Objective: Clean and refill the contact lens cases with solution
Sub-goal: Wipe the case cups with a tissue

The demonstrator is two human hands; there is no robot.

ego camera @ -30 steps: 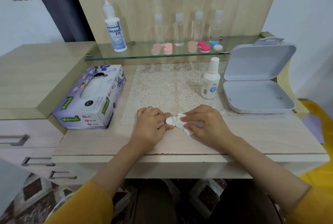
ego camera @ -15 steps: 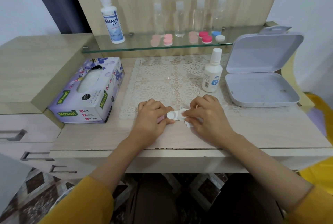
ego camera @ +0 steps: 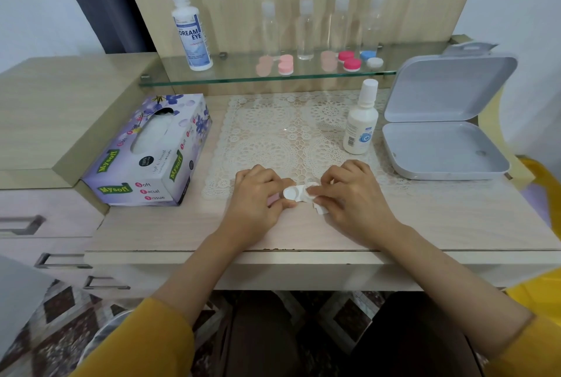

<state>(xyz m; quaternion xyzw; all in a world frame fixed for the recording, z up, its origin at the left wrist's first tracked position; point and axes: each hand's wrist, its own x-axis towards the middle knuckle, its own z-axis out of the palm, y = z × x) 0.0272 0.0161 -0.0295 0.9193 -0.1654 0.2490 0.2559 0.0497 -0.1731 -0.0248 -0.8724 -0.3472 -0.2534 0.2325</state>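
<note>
Tissue box (ego camera: pixel 145 152): on the counter (ego camera: pixel 455 224), well left of the left hand; lilac with a flower print, slot facing up.
Large solution bottle (ego camera: pixel 191 33): upright at the left end of the glass shelf (ego camera: pixel 243 79), far behind the left hand; label reads DREAM EYE.
Left hand (ego camera: pixel 258 197): resting on the counter at the near edge of the lace mat (ego camera: pixel 267 133). The fingers are curled, with thumb and forefinger pinching the left end of the lens case. Something pink shows under the curled fingers; cannot tell what.
Lens case (ego camera: pixel 296 193): white, between the two hands and touching both. The left well is uncapped and facing up; the right end is covered by the right hand's fingers.
Tissue piece (ego camera: pixel 321 209): white, crumpled, under the right hand's fingertips against the right end of the case; a scrap sticks out on the near side.
Right hand (ego camera: pixel 352 194): fingers curled, pinching the tissue piece and pressing it on the case.
Spare cases (ego camera: pixel 352 64): on the glass shelf behind both hands, capped, in pink, red and blue-and-white, in front of four clear bottles (ego camera: pixel 305 33).
Small solution bottle (ego camera: pixel 361 121): upright, capped, just behind the right hand.
Grey box (ego camera: pixel 440 149): lid open, on the counter to the right of and behind the right hand.
</note>
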